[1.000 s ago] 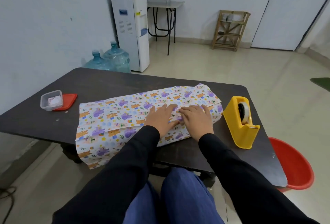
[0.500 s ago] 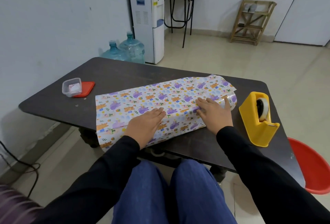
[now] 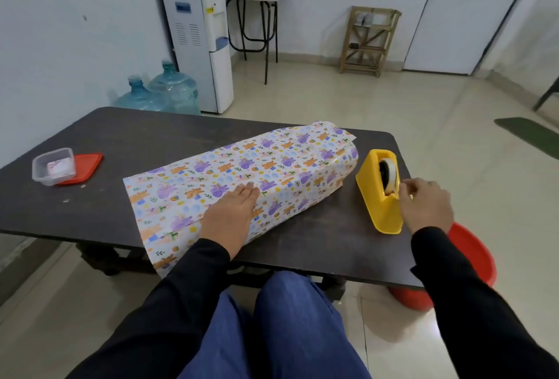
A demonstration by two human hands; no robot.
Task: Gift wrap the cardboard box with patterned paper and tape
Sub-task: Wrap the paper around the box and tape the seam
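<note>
The box lies across the dark table [image 3: 90,133], fully covered by patterned paper [image 3: 272,164] with purple and orange animals; no cardboard shows. My left hand [image 3: 233,215] presses flat on the paper's overlap near the front, fingers straight. To the right stands a yellow tape dispenser [image 3: 379,197] with a roll of clear tape [image 3: 388,174]. My right hand [image 3: 423,204] is at the dispenser's near end, fingers curled and pinching at the tape's end by the cutter. The paper's loose left end hangs over the table's front edge.
A small clear container [image 3: 54,165] sits on its red lid [image 3: 83,167] at the table's left. A red basin [image 3: 472,260] is on the floor at the right. Water bottles [image 3: 169,91] and a dispenser [image 3: 196,30] stand behind the table.
My right hand left the wrapped box and moved right to the tape dispenser. My left hand stayed pressing on the paper. The camera view shifted.
</note>
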